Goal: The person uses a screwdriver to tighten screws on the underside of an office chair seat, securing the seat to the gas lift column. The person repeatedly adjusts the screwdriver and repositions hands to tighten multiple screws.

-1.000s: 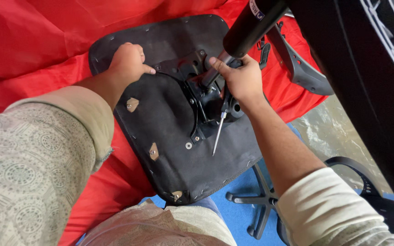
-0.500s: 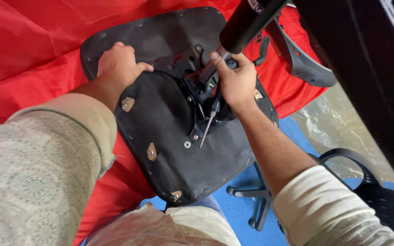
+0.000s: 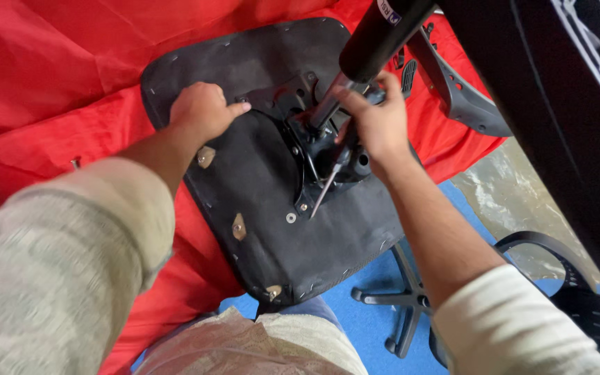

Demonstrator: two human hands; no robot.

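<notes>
**Upturned chair seat held steady at its mechanism**

The black fabric-covered underside of an office chair seat [image 3: 265, 229] lay face up on a red cloth [image 3: 57, 83], its near corner overhanging the person's lap and its far edge toward the cloth's upper folds. At its centre sat the black metal tilt mechanism [image 3: 314, 149], from which the black gas-lift cylinder with its silver rod [image 3: 369, 45] rose toward the camera.

The right hand [image 3: 376, 121] was closed around the base of that rod, fingers curled about it, and a slim silver-shafted tool [image 3: 328, 184] slanted down from under the palm; how the fingers gripped the tool could not be told. The left hand [image 3: 203, 114] pressed flat on the seat just left of the mechanism, fingers together and thumb stretched toward it, apparently to keep the seat from shifting.

Beyond the seat's right edge lay a grey plastic armrest bracket [image 3: 460, 97]. Below, on blue floor, stood a black five-star wheeled base [image 3: 397, 305].
</notes>
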